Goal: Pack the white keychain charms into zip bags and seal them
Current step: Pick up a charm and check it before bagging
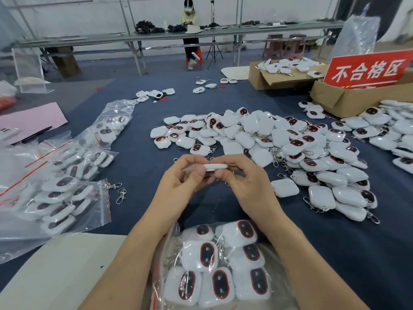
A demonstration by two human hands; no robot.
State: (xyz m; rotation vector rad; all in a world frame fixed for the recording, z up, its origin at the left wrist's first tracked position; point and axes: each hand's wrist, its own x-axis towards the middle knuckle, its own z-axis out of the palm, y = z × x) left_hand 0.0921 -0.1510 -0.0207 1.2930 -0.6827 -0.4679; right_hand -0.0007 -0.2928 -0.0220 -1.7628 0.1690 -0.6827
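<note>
- A single head-worn view looks forward and down over the blue tabletop (143, 166), from the person's own side.
- The left hand (178, 182) and right hand (245, 182) sit close to the lens, mid-frame.
- The wide lens bends the edges and reaches the far wall (67, 16).
</note>
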